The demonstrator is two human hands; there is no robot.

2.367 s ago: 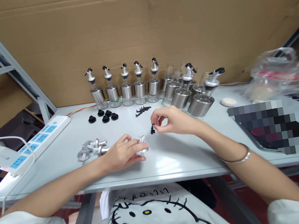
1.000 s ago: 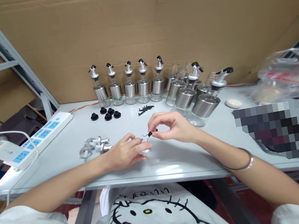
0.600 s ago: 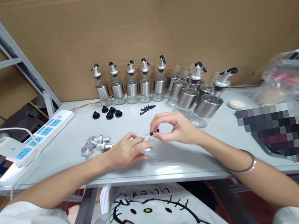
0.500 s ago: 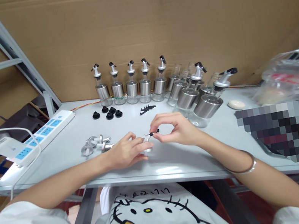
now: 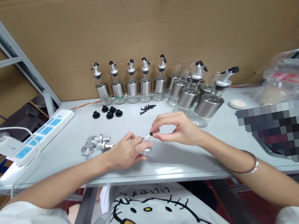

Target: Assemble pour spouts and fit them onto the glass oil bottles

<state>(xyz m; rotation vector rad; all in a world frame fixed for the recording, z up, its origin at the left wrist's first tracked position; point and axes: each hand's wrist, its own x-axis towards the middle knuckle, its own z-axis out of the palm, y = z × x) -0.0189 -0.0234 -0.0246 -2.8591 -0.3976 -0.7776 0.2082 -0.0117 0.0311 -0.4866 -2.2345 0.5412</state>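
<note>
Between the fingers of my left hand (image 5: 127, 150) is a silver pourer spout (image 5: 146, 138), held just above the tabletop. My right hand (image 5: 174, 129) pinches a small black flap (image 5: 151, 134) with thumb and index finger at the spout's tip. The fingers partly cover where flap and spout meet. Left of my left hand lie several loose silver pourer spouts (image 5: 104, 145). Beyond my hands are a small heap of thin black flaps (image 5: 147, 108) and a group of black rubber stoppers (image 5: 109, 114).
A row of glass bottles with steel sleeves and pourers (image 5: 132, 89) stands along the cardboard wall, more bottles (image 5: 189, 96) to the right. A white power strip (image 5: 46, 134) lies left. At right are a white oval object (image 5: 237, 104), a plastic bag (image 5: 291, 79) and a pixelated patch.
The two hands stay almost in place. The spout and black flap have shifted only slightly between my fingers.
</note>
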